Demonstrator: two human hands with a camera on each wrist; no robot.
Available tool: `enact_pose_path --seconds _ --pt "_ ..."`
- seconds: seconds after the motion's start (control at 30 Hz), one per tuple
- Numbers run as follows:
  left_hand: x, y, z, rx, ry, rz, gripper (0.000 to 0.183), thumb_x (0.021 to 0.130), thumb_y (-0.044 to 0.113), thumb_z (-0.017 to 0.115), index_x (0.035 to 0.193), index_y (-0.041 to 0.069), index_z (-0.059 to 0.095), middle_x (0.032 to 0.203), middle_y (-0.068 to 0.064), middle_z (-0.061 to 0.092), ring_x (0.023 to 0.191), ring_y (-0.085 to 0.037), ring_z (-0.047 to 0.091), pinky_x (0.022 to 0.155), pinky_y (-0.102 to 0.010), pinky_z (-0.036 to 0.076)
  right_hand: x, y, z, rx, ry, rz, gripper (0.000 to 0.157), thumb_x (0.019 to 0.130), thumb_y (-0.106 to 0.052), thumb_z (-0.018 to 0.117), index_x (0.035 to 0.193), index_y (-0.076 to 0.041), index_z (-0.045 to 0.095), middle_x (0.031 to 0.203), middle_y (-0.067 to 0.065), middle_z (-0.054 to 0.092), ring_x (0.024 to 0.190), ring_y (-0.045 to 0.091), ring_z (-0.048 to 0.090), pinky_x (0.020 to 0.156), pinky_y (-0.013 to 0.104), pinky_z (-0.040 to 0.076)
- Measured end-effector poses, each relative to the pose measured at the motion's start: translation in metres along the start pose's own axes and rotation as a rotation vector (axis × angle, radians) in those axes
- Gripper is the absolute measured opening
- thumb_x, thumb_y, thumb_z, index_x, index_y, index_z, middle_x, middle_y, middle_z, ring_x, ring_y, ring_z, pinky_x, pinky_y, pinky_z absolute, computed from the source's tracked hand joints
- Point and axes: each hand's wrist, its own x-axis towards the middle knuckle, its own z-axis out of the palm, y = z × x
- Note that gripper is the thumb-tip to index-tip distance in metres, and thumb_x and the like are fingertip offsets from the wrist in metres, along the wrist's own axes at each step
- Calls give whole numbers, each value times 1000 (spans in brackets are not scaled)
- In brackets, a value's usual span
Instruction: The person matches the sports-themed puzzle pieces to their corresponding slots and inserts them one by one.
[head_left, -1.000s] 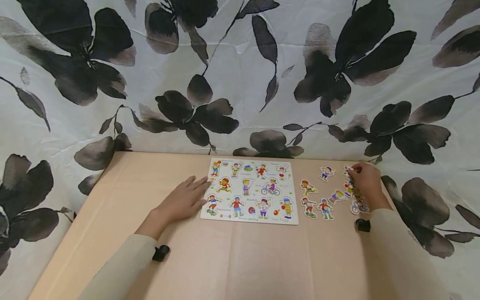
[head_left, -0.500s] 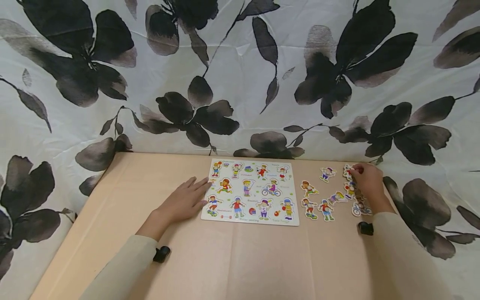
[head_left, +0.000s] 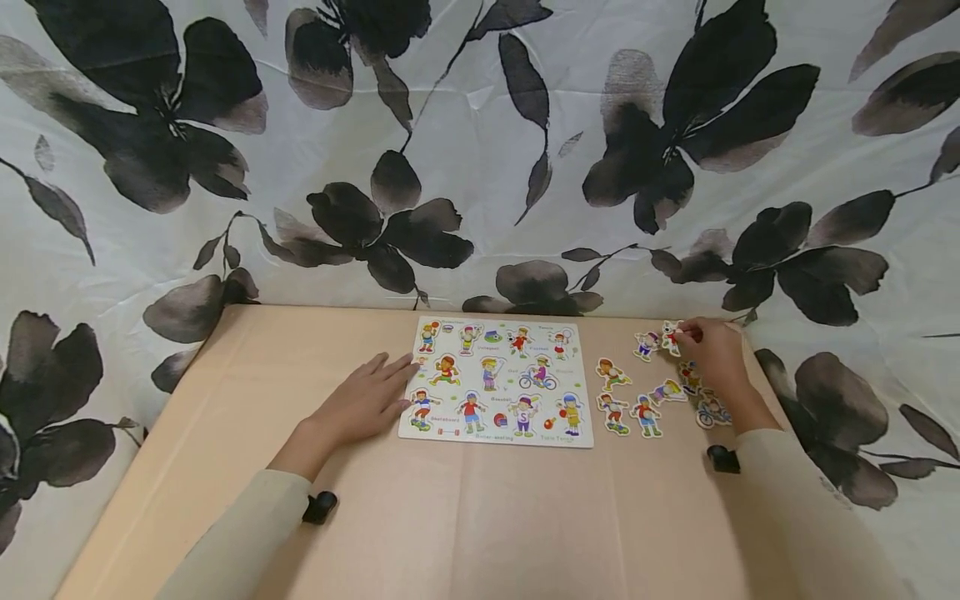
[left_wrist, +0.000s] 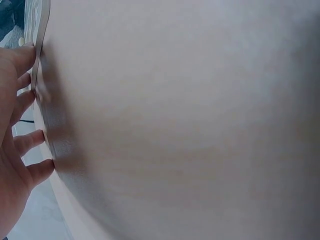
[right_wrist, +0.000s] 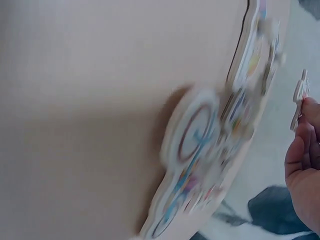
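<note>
A white puzzle board (head_left: 581,440) printed with sports figures lies on the table. My left hand (head_left: 360,396) rests at its left edge, fingers stretched out, the fingertips on the border. In the left wrist view the fingers (left_wrist: 40,172) reach down to the tabletop and the board's side. At the right, my right hand (head_left: 716,358) pinches a small figure-shaped puzzle piece (head_left: 669,337) between thumb and fingertips. The right wrist view shows this piece (right_wrist: 301,90) edge-on, raised above the others. Just left of it in the head view is another figure piece (head_left: 646,346).
Several loose pieces lie right of the board: a runner (head_left: 613,374), a skateboarder (head_left: 613,414), a roller skater (head_left: 647,416), a bending figure (head_left: 667,391) and a cyclist (head_left: 711,410). The table's back edge meets a floral cloth (head_left: 450,283).
My right hand has lifted the pinched piece from the far right group and moved it left, close to the upper loose piece. My left hand has stayed at the board's edge.
</note>
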Motion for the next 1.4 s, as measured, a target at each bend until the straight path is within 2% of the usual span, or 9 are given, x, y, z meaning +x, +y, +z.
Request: enact_pose_path --seconds 0.1,0.3,0.4,0.63,0.73,0.87,1.1,1.4 --pt "0 -1 1 -3 1 6 65 104 41 56 161 16 38 169 -5 33 154 -47 28 126 -61 26 -2 -10 6 -9 6 -70 26 104 -18 62 117 5 67 100 20 63 87 31 56 67 33 49" --pt "-1 -3 4 1 6 10 65 105 41 56 161 16 38 169 -5 33 153 -47 29 125 -61 27 -5 -36 19 15 -9 -136 25 103 -19 65 114 3 69 102 19 65 90 31 60 75 41 52" --pt "-2 -3 4 3 9 11 65 105 41 55 161 16 38 169 -5 33 153 -47 29 125 -61 27 -6 -51 25 27 -26 -166 24 102 -18 66 113 3 70 102 19 65 90 31 61 74 40 54" --pt "-2 -3 3 -4 10 6 65 104 41 56 161 16 38 169 -5 33 153 -47 29 125 -61 27 -10 -89 43 93 -102 -169 25 103 -22 63 115 -1 69 102 14 63 90 27 58 72 35 53" --pt "-2 -3 3 -6 13 6 65 104 41 57 161 16 39 169 -5 34 153 -47 30 125 -61 27 -8 -101 53 98 -100 -224 21 102 -19 66 112 -2 71 100 13 66 88 25 60 70 34 53" --pt "-2 -4 3 -6 20 15 64 104 40 56 161 16 39 169 -5 33 153 -47 29 126 -59 26 -4 -116 64 92 -106 -275 16 98 -14 71 108 -1 73 99 14 68 86 25 62 71 35 54" --pt "-1 -5 3 -8 15 17 64 105 41 56 162 17 37 170 -4 31 154 -46 27 127 -59 25 0 -144 84 61 -183 -272 16 99 -18 71 106 -3 73 98 11 68 87 23 60 73 34 53" --pt "0 -5 4 -10 13 19 65 105 42 55 162 17 37 170 -3 31 154 -46 27 127 -60 25 1 -169 107 15 -212 -333 17 98 -21 73 104 -5 73 94 8 65 85 21 57 72 31 51"
